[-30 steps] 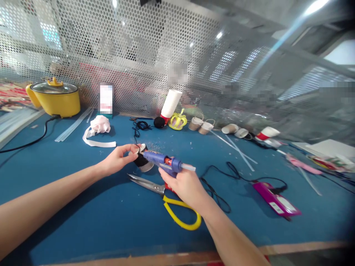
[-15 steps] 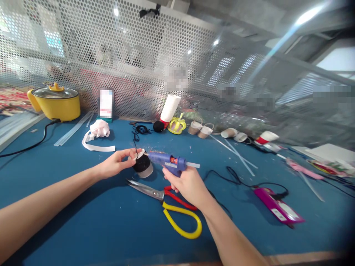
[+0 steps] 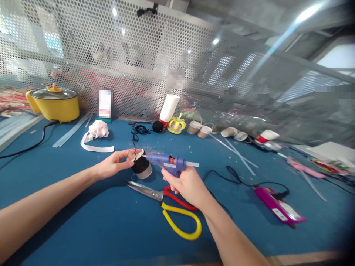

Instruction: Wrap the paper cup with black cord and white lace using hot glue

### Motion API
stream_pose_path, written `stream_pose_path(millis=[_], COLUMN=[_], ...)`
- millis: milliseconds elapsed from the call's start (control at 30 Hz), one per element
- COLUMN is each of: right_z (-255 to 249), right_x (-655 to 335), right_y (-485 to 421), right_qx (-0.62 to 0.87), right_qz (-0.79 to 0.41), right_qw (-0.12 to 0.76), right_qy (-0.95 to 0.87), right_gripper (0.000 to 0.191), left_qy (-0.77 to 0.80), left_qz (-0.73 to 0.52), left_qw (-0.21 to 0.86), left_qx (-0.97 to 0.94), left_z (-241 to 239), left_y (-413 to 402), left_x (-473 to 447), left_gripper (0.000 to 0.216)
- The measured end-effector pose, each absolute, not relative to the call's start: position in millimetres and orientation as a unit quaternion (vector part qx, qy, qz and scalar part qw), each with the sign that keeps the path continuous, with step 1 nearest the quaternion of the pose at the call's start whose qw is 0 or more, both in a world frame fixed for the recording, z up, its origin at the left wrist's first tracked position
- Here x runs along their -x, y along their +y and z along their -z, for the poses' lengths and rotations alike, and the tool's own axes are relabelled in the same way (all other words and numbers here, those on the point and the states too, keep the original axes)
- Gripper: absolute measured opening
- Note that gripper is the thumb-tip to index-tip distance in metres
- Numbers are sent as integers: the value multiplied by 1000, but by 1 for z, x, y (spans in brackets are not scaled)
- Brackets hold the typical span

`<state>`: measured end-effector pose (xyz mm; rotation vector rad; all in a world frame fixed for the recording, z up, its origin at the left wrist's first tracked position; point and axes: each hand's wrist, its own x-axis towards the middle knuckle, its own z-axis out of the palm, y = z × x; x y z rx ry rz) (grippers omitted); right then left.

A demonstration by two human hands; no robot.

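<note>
My left hand (image 3: 119, 162) pinches the rim of a small paper cup (image 3: 144, 172) whose side is wound with black yarn above a bare pale band. The cup leans on the blue table. A strand of black yarn (image 3: 134, 137) runs from the cup back to a loose tangle and a ball of yarn (image 3: 158, 126). In my right hand (image 3: 188, 184) is a blue-purple glue gun (image 3: 166, 162), a clear glue stick poking out of its rear. Its nozzle is at the cup's rim, beside the left fingers. Scissors (image 3: 158, 195) with red and yellow handles lie open below the cup.
A crumpled white ribbon (image 3: 97, 131) and a yellow pot (image 3: 59, 107) stand on the left, near a phone (image 3: 104, 104). Stacked cups (image 3: 169, 107), a yellow crown-like craft (image 3: 176, 125) and small buckets (image 3: 204, 131) line the perforated screen. A purple power strip (image 3: 279, 207) lies right.
The cup's rim has tilted slightly, so more of its white edge shows by the nozzle. Both hands keep their holds; the whole view has shifted a little.
</note>
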<state>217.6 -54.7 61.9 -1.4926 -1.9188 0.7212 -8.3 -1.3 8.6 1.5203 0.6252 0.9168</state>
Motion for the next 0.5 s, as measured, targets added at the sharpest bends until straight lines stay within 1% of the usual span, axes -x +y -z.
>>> stream_pose_path(millis=[267, 500], right_z=[-59, -62], right_x=[-222, -220], right_y=[-47, -52], right_qx=[569, 576], right_qz=[-281, -297], right_qw=[309, 294], right_qy=[-709, -703], right_gripper=[21, 21], left_qy=[276, 278], left_qz=[-393, -390], left_qw=[588, 584], left_qx=[-651, -655], left_z=[-10, -13], left_y=[-3, -4], left_x=[8, 7], left_gripper=[22, 20])
